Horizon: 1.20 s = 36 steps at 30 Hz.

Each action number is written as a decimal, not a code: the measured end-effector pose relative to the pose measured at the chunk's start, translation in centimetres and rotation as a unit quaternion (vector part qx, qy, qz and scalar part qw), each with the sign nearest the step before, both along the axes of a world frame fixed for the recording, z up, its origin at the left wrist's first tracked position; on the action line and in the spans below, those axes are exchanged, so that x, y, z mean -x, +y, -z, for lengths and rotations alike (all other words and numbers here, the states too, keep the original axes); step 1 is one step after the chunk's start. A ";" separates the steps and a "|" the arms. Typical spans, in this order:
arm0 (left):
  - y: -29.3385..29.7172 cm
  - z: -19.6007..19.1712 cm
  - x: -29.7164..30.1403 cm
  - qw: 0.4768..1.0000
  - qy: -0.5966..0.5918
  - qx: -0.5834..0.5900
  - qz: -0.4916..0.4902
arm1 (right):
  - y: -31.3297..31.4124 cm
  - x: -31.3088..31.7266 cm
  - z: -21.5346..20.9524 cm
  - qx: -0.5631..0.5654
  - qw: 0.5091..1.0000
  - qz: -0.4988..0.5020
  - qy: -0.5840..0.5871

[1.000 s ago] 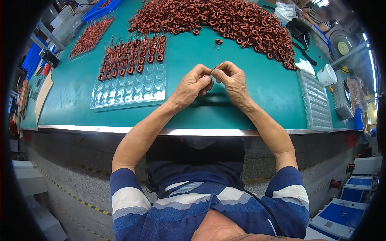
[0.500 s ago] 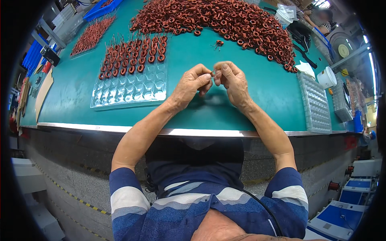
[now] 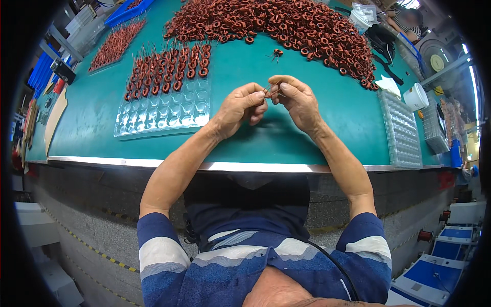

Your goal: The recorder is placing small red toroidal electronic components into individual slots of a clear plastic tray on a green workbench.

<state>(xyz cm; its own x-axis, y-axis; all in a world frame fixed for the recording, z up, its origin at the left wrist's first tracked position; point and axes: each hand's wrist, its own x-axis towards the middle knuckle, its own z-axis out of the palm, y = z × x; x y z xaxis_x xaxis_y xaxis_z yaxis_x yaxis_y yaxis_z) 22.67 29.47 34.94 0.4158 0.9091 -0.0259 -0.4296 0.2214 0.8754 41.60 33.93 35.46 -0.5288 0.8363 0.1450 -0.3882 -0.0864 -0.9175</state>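
Above the green table top, my left hand and my right hand meet at the fingertips. Pinched between them is a small copper-red ring coil with thin wire leads, mostly covered by the fingers. Both hands are closed on it. To the left lies a clear plastic tray with round pockets. Rows of ring coils with upright leads fill its far part, while its near pockets are bare. A single loose coil rests beyond my hands.
A large heap of ring coils spreads across the far side of the table. Another filled tray and a blue bin stand far left. Stacked clear trays and a white tub are at right. A person sits far right.
The fingers have shifted slightly around the coil, so more of its red winding and leads shows. My left hand has moved a little left. The tray and heap look unchanged.
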 end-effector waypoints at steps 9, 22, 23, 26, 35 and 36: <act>-0.1 -0.5 0.3 0.998 -0.037 -0.006 0.051 | -0.1 0.0 0.2 -0.023 0.999 0.016 -0.027; -0.1 0.2 -0.5 1.000 0.010 0.000 -0.013 | 0.9 -0.7 0.8 -0.079 0.966 0.209 -0.128; 0.0 0.3 -0.5 0.999 0.022 -0.007 -0.025 | 1.0 -1.0 1.0 -0.098 0.952 0.250 -0.147; 0.2 0.6 -0.4 0.998 0.043 -0.022 -0.050 | 0.2 -0.4 0.2 -0.125 0.945 0.265 -0.147; 0.1 2.3 -1.1 0.961 0.214 -0.144 -0.099 | -0.7 1.1 1.0 -0.175 0.951 0.122 -0.223; 0.3 2.6 -1.5 0.948 0.252 -0.161 -0.107 | -0.5 0.7 1.1 -0.163 0.957 0.116 -0.210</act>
